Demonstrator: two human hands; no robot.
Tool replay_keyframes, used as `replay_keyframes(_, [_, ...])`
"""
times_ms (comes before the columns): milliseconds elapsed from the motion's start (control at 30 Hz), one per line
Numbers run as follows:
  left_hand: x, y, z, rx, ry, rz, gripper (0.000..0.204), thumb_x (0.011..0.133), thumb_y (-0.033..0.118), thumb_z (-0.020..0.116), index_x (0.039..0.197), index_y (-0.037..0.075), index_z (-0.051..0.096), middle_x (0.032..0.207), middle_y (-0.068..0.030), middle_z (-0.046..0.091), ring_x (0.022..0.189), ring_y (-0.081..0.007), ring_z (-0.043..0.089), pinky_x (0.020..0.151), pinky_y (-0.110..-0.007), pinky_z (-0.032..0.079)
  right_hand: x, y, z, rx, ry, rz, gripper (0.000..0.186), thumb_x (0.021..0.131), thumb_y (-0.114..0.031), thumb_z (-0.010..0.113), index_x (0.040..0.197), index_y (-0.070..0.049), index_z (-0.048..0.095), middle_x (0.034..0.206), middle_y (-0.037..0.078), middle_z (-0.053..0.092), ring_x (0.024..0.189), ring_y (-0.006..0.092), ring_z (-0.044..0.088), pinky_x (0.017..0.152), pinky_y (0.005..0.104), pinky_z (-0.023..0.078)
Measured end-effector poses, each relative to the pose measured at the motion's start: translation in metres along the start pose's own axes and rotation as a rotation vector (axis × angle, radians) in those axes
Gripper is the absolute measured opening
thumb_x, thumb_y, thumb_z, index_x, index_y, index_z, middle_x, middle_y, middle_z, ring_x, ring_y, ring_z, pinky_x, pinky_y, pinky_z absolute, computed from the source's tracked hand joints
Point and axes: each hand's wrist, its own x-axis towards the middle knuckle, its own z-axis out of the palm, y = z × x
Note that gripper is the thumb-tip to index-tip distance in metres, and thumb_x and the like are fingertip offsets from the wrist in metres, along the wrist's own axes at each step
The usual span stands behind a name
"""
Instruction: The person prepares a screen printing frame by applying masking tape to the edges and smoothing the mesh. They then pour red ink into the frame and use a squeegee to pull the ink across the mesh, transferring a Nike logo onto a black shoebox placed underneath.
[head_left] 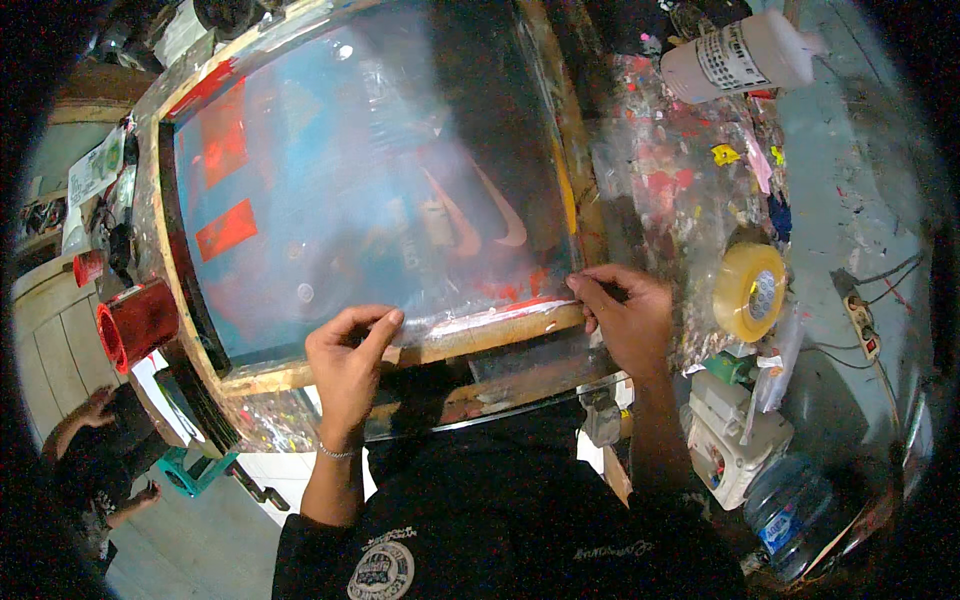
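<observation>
A wooden-framed printing screen (350,215) lies in front of me, its mesh stained blue, with orange-red patches and pale curved shapes. Along its near edge runs a thin, pale, shiny strip of clear tape (490,316). My left hand (350,345) is closed, thumb and forefinger pinched at the strip's left end, above the near frame bar. At the right end, close to the frame's near right corner, my right hand (632,312) pinches in the same way. The tape is hard to make out right at the fingertips.
A roll of clear tape (750,292) and a whitish plastic bottle (738,58) are on the paint-spattered surface at right. A red container (138,325) stands left of the frame. Lower right are a large water bottle (790,515) and a power strip (862,325). Another person's arm (75,425) shows at lower left.
</observation>
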Motion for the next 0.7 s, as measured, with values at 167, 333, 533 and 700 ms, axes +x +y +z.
replay_keyframes(167, [0.006, -0.011, 0.004, 0.129, -0.016, 0.19, 0.013, 0.085, 0.006, 0.076, 0.093, -0.004, 0.075, 0.072, -0.0045, 0.069, 0.064, -0.0087, 0.059, 0.059, -0.025, 0.047, 0.003, -0.002, 0.008, -0.35, 0.066, -0.247, 0.023, 0.084, -0.02, 0.078, 0.098, -0.002, 0.075, 0.08, 0.017, 0.074, 0.069, 0.0256, 0.072, 0.065, 0.037, 0.056])
replay_keyframes(333, [0.018, -0.04, 0.008, 0.249, 0.034, 0.309, 0.017, 0.079, 0.008, 0.079, 0.092, 0.0, 0.071, 0.064, -0.0077, 0.064, 0.057, -0.0123, 0.058, 0.056, -0.031, 0.047, 0.01, 0.0, 0.006, -0.555, 0.07, -0.493, 0.028, 0.084, -0.018, 0.075, 0.107, -0.003, 0.07, 0.087, 0.02, 0.073, 0.079, 0.0394, 0.072, 0.07, 0.0464, 0.057])
replay_keyframes(533, [0.026, -0.033, 0.011, 0.369, -0.001, 0.453, 0.018, 0.076, 0.009, 0.08, 0.083, 0.0, 0.066, 0.063, -0.0107, 0.063, 0.058, -0.0186, 0.06, 0.058, -0.034, 0.048, 0.011, -0.006, 0.012, -0.749, 0.044, -0.558, 0.016, 0.086, -0.011, 0.07, 0.097, -0.003, 0.062, 0.086, 0.021, 0.069, 0.083, 0.0442, 0.067, 0.071, 0.0504, 0.053])
replay_keyframes(700, [0.027, -0.036, 0.013, 0.405, -0.047, 0.478, 0.016, 0.075, 0.008, 0.081, 0.08, 0.0, 0.067, 0.065, -0.0118, 0.066, 0.059, -0.0197, 0.062, 0.059, -0.035, 0.049, 0.03, 0.004, 0.015, -0.986, -0.001, -0.677, 0.008, 0.087, -0.008, 0.061, 0.089, -0.001, 0.06, 0.085, 0.025, 0.066, 0.083, 0.048, 0.064, 0.07, 0.0549, 0.049])
